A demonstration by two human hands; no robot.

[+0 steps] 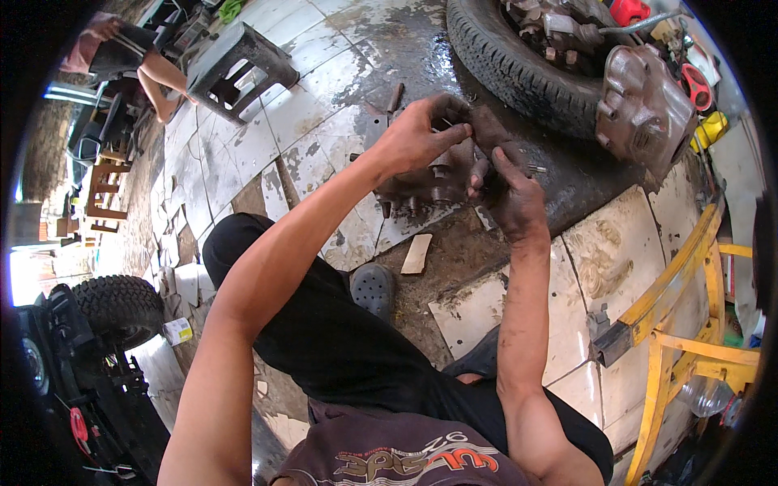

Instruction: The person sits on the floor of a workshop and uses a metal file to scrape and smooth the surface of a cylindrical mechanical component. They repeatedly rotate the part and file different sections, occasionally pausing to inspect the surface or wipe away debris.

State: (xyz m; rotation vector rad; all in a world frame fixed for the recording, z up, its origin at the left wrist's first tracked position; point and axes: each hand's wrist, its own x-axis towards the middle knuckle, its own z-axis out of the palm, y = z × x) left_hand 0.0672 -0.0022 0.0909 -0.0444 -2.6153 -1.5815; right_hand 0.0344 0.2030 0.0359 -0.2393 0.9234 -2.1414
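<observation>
My left hand (425, 134) has its fingers curled at the top of a dark, greasy piece (489, 128) that I cannot make out clearly. My grimy right hand (512, 194) is closed around something at that piece's lower end, with a small shiny metal bit (535, 170) poking out beside it. Just below my left hand a greasy metal engine part (417, 194) lies on the floor, partly hidden by my hands.
A tire (527, 93) holds metal parts, beside a greasy casting (640, 109). A stool (231, 69) and another person's legs (158, 77) are upper left. A yellow metal frame (705, 340) stands right, a wheeled vehicle (57, 381) left, on broken tiles (583, 300).
</observation>
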